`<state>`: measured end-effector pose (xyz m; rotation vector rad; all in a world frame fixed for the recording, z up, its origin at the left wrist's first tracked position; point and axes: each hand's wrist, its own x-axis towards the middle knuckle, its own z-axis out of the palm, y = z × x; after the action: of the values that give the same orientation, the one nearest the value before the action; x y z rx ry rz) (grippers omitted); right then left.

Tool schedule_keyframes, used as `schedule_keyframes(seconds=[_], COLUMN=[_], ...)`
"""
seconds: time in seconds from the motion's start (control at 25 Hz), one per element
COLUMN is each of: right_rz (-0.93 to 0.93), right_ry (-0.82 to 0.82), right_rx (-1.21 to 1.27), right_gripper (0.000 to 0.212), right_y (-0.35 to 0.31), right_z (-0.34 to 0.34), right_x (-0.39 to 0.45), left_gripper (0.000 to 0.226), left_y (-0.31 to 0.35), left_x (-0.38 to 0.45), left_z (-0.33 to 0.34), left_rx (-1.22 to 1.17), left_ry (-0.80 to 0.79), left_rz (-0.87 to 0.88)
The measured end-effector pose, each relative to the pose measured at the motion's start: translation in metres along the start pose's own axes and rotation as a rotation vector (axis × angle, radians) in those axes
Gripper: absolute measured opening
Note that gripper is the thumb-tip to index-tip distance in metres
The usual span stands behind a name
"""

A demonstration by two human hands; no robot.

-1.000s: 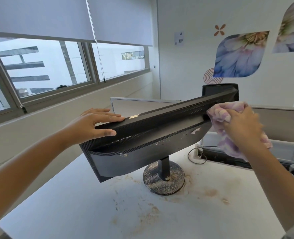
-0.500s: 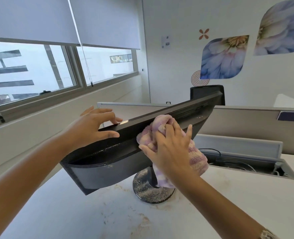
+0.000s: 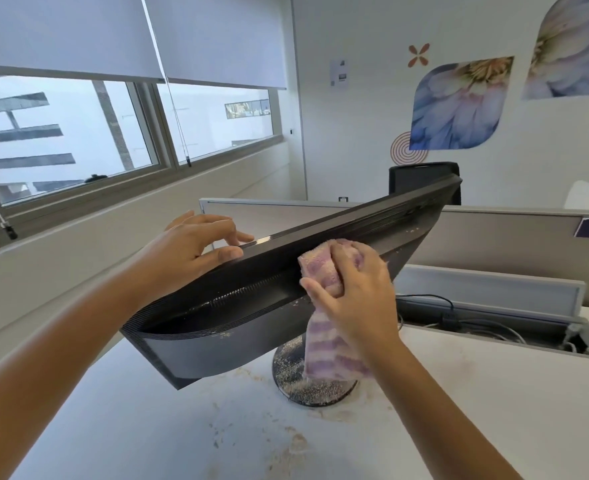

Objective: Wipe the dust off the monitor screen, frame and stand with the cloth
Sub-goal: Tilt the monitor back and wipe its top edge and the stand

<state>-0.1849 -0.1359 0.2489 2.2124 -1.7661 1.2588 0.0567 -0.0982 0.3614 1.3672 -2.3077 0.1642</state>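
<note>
Left hand (image 3: 196,251): fingers lie over the top edge of the monitor (image 3: 251,306), thumb set against its rear face, so the edge is pinched between them. The likely purpose is to brace the panel, which is tilted and seen from behind, so that wiping pressure does not swing it on its mount.

Monitor: stands on the surface (image 3: 147,427), rear housing toward the person, left end low and near, right end high and far. The screen side faces away and is not visible, so its condition cannot be judged. Pale specks show along the vent ribs and lower rear housing.

Right hand (image 3: 352,299): fingers curled round the cloth (image 3: 324,344), clamping its bunched upper part against the rear housing just below the top edge. The striped tail hangs free, partly covering the stand (image 3: 307,386). Bunching gives a firm pad under the palm; the loose tail serves no function at this step.

Stand: round base thickly speckled with dust, with more debris scattered on the surface around it. It appears untouched, so the task is judged well short of complete.

Far right: a cable tray (image 3: 494,327) is recessed in the surface, cables inside, well clear of the wiping area
</note>
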Motion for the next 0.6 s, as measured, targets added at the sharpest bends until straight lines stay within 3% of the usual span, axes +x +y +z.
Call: schedule_keyframes(seconds=[0.2,0.36,0.44,0.6], right_rz=[-0.300,-0.503,-0.491,-0.250], right_ry=[0.085,0.104,0.117,0.038], right_rx=[0.025,-0.022,-0.031,-0.108], right_gripper=[0.049,0.042,0.040,0.039], right_y=[-0.048,-0.029,0.004,0.080], right_z=[0.032,0.027,0.017,-0.005], right_x=[-0.042,-0.023,-0.004,0.043], left_gripper=[0.048,0.071,0.065,0.058], left_y=[0.001,-0.004,-0.002,-0.001], left_x=[0.002,-0.001,0.002,0.007], left_z=[0.001,0.004,0.004,0.004], left_rx=[0.054,0.251,0.266,0.289], left_ry=[0.003,-0.014,-0.067,-0.068], left_rz=[0.003,0.077,0.106,0.134])
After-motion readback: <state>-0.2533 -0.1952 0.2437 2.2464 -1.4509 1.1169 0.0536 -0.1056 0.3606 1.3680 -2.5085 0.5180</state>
